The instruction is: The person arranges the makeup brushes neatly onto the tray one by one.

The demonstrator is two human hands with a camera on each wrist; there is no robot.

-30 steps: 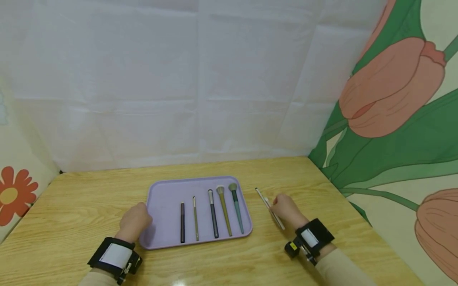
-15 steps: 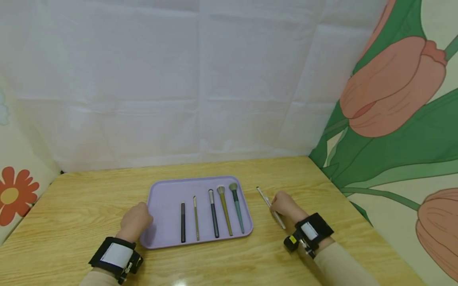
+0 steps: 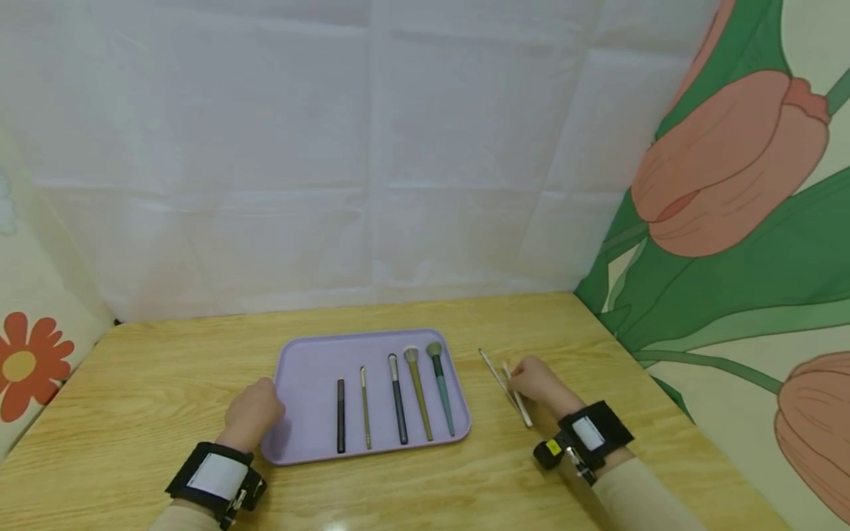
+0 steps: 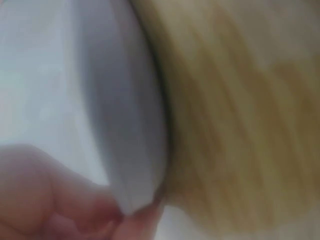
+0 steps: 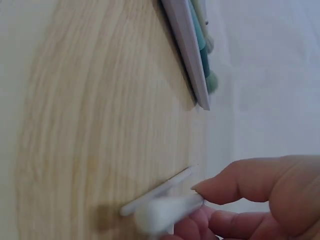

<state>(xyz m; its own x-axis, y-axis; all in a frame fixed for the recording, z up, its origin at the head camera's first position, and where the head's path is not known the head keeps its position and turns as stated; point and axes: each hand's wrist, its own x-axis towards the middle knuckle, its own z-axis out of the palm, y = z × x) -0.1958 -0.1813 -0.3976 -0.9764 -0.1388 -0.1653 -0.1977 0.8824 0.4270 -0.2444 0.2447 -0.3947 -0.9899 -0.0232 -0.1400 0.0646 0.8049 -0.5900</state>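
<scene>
My left hand (image 3: 252,411) grips the left rim of the lilac tray (image 3: 302,391); the left wrist view shows the tray's edge (image 4: 120,110) between thumb and fingers. Right of the tray, my right hand (image 3: 536,380) pinches a white-handled makeup brush (image 3: 524,413). Its blurred handle (image 5: 162,214) points toward the camera in the right wrist view. A second, thinner white makeup brush (image 3: 493,372) lies on the table just left of it. In the head view the two brushes meet or overlap near their lower ends; whether they touch I cannot tell.
Several makeup brushes stand in a row on the tray: a short dark one (image 3: 341,420), a thin gold one (image 3: 366,417), a black-and-silver one (image 3: 398,405), an olive one (image 3: 418,398) and a teal one (image 3: 443,391). A white sheet (image 3: 265,184) hangs behind the wooden table (image 3: 412,487).
My right hand has shifted slightly right, and the brush in it has separated from the thinner brush, with a gap now at their upper ends. The left hand still grips the tray.
</scene>
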